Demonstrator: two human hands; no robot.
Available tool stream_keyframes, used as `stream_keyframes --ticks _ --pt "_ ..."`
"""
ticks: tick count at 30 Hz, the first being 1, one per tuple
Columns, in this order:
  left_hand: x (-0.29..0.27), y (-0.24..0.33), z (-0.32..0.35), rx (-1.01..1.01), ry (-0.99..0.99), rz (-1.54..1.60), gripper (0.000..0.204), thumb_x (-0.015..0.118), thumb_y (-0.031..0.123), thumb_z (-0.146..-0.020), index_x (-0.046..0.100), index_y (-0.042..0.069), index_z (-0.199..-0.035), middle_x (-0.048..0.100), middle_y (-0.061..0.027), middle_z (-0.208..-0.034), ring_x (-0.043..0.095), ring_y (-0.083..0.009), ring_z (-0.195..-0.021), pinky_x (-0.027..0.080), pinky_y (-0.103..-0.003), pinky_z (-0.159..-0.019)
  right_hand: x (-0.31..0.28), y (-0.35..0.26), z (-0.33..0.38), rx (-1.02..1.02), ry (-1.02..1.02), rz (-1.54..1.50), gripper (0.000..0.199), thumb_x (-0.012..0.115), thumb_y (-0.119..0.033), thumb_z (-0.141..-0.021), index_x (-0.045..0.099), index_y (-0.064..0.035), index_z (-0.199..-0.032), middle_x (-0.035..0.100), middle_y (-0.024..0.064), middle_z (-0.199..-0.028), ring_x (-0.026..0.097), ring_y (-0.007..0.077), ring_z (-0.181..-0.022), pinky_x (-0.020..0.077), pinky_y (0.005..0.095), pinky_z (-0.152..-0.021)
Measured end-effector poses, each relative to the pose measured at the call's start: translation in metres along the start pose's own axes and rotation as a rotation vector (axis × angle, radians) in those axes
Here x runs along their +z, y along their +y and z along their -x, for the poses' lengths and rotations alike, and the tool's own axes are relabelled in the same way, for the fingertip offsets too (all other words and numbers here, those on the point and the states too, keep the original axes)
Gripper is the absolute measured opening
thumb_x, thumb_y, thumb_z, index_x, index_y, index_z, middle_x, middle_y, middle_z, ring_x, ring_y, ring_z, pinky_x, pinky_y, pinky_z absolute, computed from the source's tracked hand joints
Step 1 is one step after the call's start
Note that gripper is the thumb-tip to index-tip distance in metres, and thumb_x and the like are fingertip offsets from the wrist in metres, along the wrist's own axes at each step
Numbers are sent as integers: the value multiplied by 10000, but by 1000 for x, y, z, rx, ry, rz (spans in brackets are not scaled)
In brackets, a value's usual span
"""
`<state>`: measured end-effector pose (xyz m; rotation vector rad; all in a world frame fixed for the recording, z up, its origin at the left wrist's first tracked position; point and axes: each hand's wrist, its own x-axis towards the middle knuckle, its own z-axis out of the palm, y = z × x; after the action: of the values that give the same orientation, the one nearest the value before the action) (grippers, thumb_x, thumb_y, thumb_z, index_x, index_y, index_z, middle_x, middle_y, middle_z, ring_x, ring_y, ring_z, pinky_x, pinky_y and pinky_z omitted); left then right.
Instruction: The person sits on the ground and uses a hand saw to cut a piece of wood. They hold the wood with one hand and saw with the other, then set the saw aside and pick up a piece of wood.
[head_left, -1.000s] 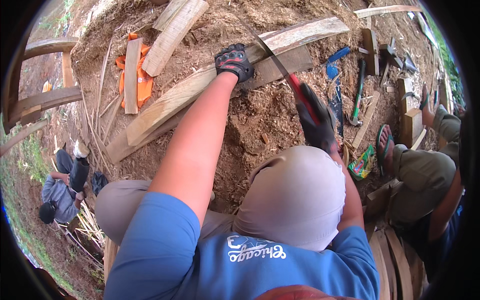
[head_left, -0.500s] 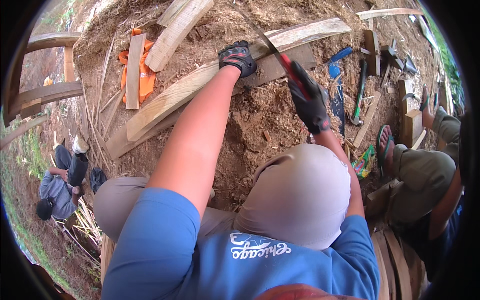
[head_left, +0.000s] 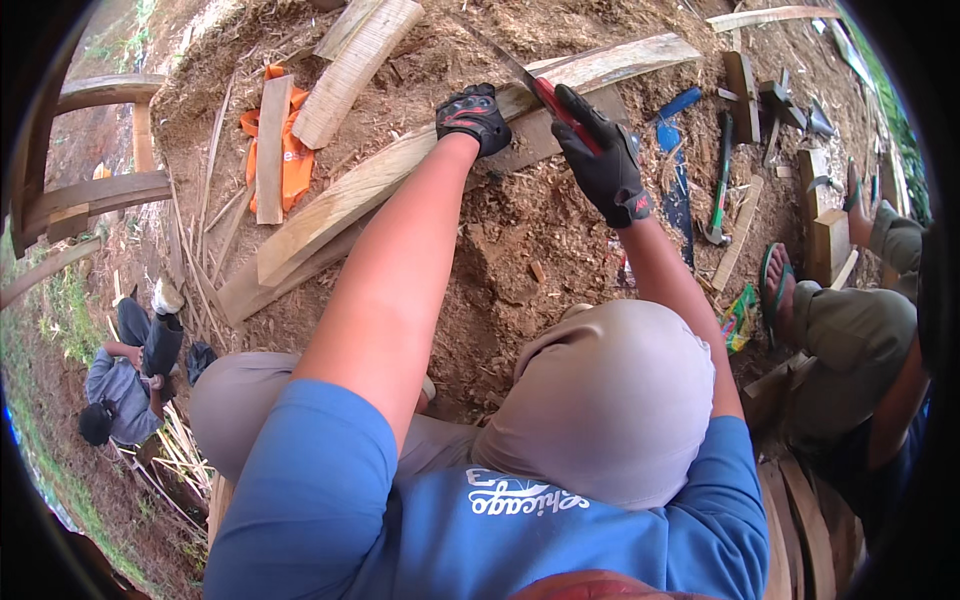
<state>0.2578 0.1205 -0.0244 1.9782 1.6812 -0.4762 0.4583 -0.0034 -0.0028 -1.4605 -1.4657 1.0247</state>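
A long, pale, slightly curved plank [head_left: 345, 205] lies slanting across other boards on the ground. My left hand [head_left: 474, 120], in a black glove with red trim, is closed over the plank near its middle. My gloved right hand [head_left: 603, 158] grips the red handle of a hand saw [head_left: 507, 60]. Its thin dark blade crosses the plank just right of my left hand and points away to the upper left. Beneath the plank, a darker board [head_left: 530, 145] shows partly. How deep the blade sits in the wood cannot be made out.
Right of my hands lie a blue-handled saw [head_left: 677, 185] and a green-and-black hammer [head_left: 721, 180]. An orange bag [head_left: 297, 170] sits under short boards at left. One person [head_left: 125, 385] sits far left; another person's sandaled foot [head_left: 775, 285] is close at right. Wood chips cover the ground.
My right hand and the saw have moved up and left, pushing the blade further across the plank. My left hand stays in place on the wood.
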Motion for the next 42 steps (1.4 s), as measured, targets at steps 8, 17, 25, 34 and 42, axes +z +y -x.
stream_keyframes --ticks 8,17,25,34,42 --pt "-4 -10 1 -9 -38 -5 665 671 305 -898 540 73 -1508 600 -225 -1511 561 -394 -1430 470 -501 -1188 -69 -12 168 135 29 113 539 686 -120 -1008 574 -63 -1533 656 234 -1466 625 361 -1383 471 394 -1155" --pt "10 -2 -7 19 82 -44 596 670 311 -907 597 88 -1455 644 -221 -1455 617 -388 -1369 497 -488 -1159 15 6 -27 -10 47 49 504 668 -242 -1027 615 -92 -1505 695 236 -1412 660 351 -1343 473 403 -1146" --pt "9 -21 1 -45 49 -5 625 698 318 -884 593 81 -1452 641 -214 -1462 632 -366 -1357 498 -475 -1157 -33 -6 99 220 -56 23 581 680 -78 -995 551 -72 -1562 639 222 -1499 652 354 -1349 518 402 -1097" --pt "30 -7 6 -34 227 -30 628 673 286 -892 549 89 -1476 607 -195 -1464 593 -359 -1381 436 -492 -1191 -53 -62 78 187 -10 105 546 719 -134 -1002 586 -60 -1526 677 228 -1428 682 323 -1302 523 396 -1085" --pt "14 -2 9 27 106 -22 687 700 250 -861 521 90 -1505 575 -189 -1491 544 -354 -1437 417 -477 -1205 -26 -25 29 188 -11 -30 500 691 -170 -1027 612 -112 -1518 698 225 -1402 676 375 -1305 500 436 -1122"
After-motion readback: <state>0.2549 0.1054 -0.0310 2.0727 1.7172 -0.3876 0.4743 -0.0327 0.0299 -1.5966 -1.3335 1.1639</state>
